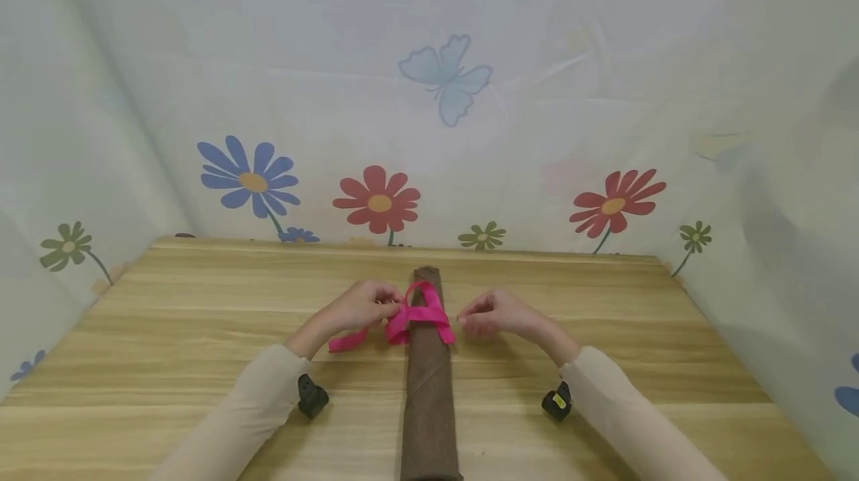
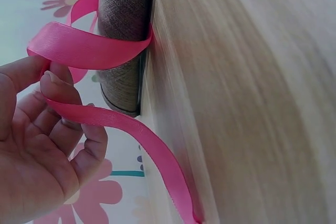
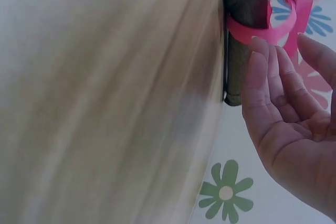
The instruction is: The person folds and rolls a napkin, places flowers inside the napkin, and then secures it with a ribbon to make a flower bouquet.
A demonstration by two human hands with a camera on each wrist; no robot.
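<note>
A long brown fabric roll (image 1: 429, 406) lies lengthwise on the table, its far end toward the back edge. Around it near that end passes a pink ribbon (image 1: 426, 313), with a loop standing up on top. From the left side, my left hand (image 1: 362, 306) pinches the ribbon between thumb and fingertips; a loose tail trails to the table, plain in the left wrist view. On the right, my right hand (image 1: 493, 313) is beside the ribbon's short end, holding nothing. Its thumb and relaxed fingers (image 3: 257, 72) stand apart in the right wrist view.
The wood-grain table (image 1: 201, 302) extends on both sides of the roll. Behind it hangs a pale cloth backdrop (image 1: 322, 93) printed with flowers and butterflies. Small black cameras (image 1: 312, 397) are worn at both wrists, below light sleeves (image 1: 248, 399).
</note>
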